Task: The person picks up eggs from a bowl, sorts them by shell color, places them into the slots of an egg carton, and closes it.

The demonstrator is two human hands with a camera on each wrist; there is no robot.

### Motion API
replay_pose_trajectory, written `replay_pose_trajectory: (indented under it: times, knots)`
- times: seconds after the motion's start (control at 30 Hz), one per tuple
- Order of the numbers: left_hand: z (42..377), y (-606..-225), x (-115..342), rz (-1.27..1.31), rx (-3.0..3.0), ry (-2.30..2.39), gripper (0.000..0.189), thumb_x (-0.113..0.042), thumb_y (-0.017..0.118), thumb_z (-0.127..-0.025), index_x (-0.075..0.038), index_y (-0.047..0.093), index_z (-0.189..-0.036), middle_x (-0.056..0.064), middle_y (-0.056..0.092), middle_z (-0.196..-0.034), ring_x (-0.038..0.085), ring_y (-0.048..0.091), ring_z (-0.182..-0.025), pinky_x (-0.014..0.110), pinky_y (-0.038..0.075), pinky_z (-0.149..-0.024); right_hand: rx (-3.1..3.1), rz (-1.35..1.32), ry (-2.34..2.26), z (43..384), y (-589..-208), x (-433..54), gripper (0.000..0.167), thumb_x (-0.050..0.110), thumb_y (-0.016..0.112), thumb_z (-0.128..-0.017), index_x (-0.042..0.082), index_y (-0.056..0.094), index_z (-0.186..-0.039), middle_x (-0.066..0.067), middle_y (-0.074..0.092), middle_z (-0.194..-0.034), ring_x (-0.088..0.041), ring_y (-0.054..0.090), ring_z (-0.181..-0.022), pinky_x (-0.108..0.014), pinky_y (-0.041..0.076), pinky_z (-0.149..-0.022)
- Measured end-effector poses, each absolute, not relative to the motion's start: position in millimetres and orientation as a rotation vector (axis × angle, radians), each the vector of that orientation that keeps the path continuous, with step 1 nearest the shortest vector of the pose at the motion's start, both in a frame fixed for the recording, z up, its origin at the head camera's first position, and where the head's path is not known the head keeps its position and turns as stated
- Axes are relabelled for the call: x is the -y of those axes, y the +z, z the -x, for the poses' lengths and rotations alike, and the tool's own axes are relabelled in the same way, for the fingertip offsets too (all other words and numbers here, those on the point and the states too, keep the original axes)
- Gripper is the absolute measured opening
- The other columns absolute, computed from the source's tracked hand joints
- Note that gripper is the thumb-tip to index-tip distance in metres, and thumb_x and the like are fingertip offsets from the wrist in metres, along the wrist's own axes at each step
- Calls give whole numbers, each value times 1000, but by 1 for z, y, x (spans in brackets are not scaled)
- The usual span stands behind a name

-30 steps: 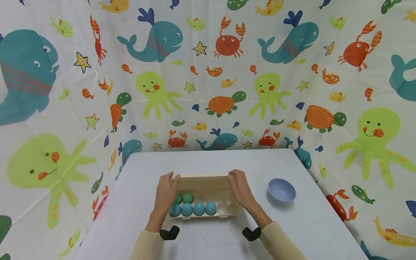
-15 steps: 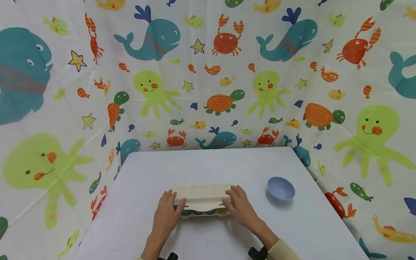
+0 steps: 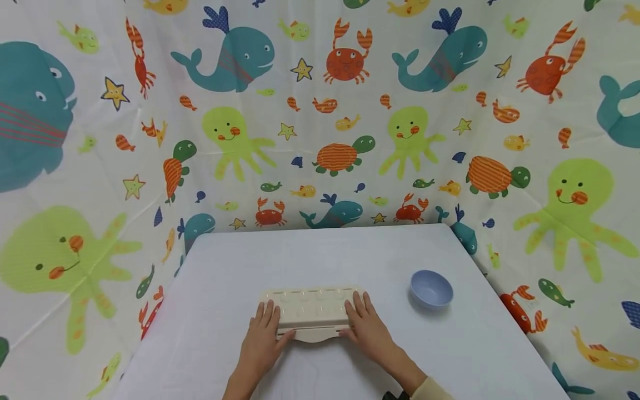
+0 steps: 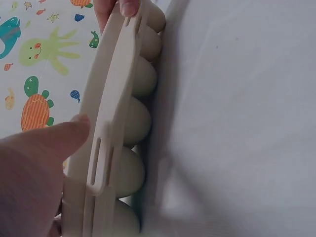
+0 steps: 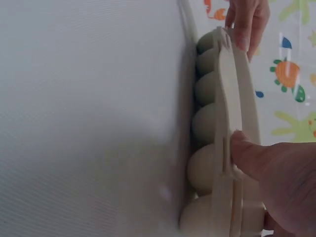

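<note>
A cream egg carton [image 3: 315, 308] lies with its lid down on the table, its long side towards me. On the lid's left end rests my left hand [image 3: 261, 340], fingers stretched flat over the top and thumb at the front flap. My right hand [image 3: 369, 330] lies on the right end in much the same way. Seen from the left wrist, the left thumb [image 4: 64, 136] touches the lid's front edge, and rounded cups [image 4: 136, 121] bulge below the rim. From the right wrist, the right thumb [image 5: 247, 153] presses by the flap's slot. The carton's contents are hidden.
A blue bowl [image 3: 432, 290] stands on the white-covered table [image 3: 225, 266], to the right of the carton. Behind and along both sides hangs a white curtain [image 3: 300, 128] printed with sea animals.
The carton's lid stood raised, with blue and green eggs showing inside. Both hands have swung it down towards me until it covers them, and now lie on top.
</note>
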State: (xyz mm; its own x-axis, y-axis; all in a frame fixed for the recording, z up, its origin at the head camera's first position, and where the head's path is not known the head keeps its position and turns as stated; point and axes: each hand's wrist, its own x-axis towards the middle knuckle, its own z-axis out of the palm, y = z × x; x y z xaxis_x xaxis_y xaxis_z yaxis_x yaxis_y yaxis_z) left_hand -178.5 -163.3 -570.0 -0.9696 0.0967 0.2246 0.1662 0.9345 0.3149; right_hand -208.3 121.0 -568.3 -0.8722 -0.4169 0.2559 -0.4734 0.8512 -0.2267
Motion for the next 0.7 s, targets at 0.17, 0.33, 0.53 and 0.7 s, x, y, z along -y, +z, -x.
replay_pose_trajectory:
  times: [0.17,0.33,0.53,0.7]
  knots:
    - [176,-573,163,211,2892,-480,80,-51,66,-91,6,47,-144,24,38,-157,44,29,-148,66,36,-113,2781,-704,307,207,-574,-122,74,42,74,-86,-3,52,-141,-31,43,-150,-53,35,-142,-54,39,-116]
    - [176,-577,163,214,2875,-446,82,-50,70,-88,6,47,-144,24,40,-156,44,30,-148,65,37,-113,2768,-687,270,206,-577,-121,75,41,76,-84,-3,53,-140,-31,45,-150,-51,37,-142,-53,39,-117]
    - [175,-580,163,213,2852,-393,85,-49,73,-85,7,47,-144,23,39,-157,43,30,-148,63,37,-114,2723,-668,249,206,-578,-117,76,41,78,-80,-2,55,-138,-30,48,-148,-50,41,-139,-51,42,-113]
    - [174,-583,163,203,2827,-376,85,-48,75,-84,7,47,-144,23,39,-157,42,31,-148,63,38,-114,2722,-648,291,205,-580,-115,76,40,79,-80,-2,55,-139,-28,47,-150,-49,40,-140,-55,45,-110]
